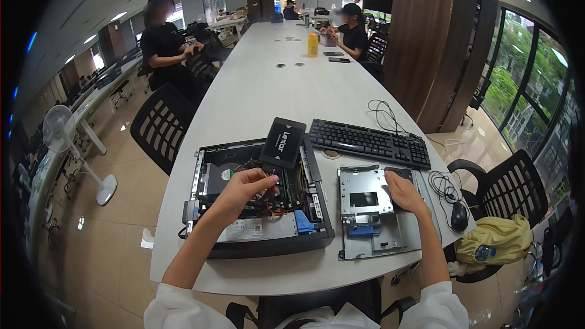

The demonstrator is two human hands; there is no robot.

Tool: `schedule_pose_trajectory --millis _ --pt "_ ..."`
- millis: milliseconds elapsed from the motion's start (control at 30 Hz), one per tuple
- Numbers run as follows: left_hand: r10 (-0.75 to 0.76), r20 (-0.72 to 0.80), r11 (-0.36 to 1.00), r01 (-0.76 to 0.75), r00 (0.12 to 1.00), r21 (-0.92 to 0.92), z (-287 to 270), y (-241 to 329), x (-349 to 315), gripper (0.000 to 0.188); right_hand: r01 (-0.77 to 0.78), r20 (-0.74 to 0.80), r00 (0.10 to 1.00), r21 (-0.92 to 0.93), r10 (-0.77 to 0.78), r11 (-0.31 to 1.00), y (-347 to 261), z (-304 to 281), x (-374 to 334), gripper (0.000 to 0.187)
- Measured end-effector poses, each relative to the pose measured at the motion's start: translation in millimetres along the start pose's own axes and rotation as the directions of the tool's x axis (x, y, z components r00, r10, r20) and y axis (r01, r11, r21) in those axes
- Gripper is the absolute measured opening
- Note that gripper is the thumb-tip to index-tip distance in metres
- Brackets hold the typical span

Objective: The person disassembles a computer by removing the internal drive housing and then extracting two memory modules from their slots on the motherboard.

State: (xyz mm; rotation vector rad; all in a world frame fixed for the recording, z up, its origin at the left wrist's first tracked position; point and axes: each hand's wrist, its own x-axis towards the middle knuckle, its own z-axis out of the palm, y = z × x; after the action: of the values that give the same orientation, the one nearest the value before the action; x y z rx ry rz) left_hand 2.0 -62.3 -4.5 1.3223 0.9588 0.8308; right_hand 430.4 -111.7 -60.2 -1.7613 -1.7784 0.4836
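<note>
Over the opened desktop computer case [262, 245], my left hand [242, 190] is closed, thumb and fingertips pinched on what looks like a thin cable. Just beyond those fingers, a black solid-state drive [283, 140] lies tilted at the case's far edge. Cables, a round fan or drive part and a blue plastic latch [304, 222] show inside the case, partly behind my hand. My right hand [403, 192] grips the right side of a silver metal drive bracket [359, 189], which lies on a flat metal cover panel [402, 237]. Its fingertips are partly hidden.
Behind the bracket lies a black keyboard [368, 141] with a coiled cable; a black mouse [459, 215] sits at the table's right edge. Farther along are a yellow bottle [312, 45] and phones [339, 60]. Chairs flank the table. Other people are at the far left and right.
</note>
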Motion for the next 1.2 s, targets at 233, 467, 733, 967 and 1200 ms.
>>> schedule_pose_trajectory --millis 233,467,733,967,1200 --pt "0.026 -0.027 0.999 -0.025 0.999 0.038 -2 2 -5 0.025 -0.036 -0.077 0.997 -0.065 0.031 0.997 -3 2 0 0.041" --pt "0.209 -0.028 0.96 -0.2 0.977 0.194 5 2 -6 0.028 0.092 -0.494 0.868 0.053 -0.054 0.994 -34 -1 16 0.028" --pt "0.269 0.045 0.934 -0.272 0.962 0.233 13 -1 -2 0.026 -0.043 0.087 0.995 0.826 -0.052 0.563 -176 47 28 0.054" --pt "0.133 0.082 0.955 -0.15 0.988 0.257 3 14 16 0.027 0.037 -0.017 0.998 0.917 -0.055 0.397 -199 86 58 0.033" --pt "0.192 0.162 0.977 -0.205 0.968 0.066 16 12 19 0.024 0.171 -0.205 0.977 0.918 0.059 0.357 -215 107 58 0.025"
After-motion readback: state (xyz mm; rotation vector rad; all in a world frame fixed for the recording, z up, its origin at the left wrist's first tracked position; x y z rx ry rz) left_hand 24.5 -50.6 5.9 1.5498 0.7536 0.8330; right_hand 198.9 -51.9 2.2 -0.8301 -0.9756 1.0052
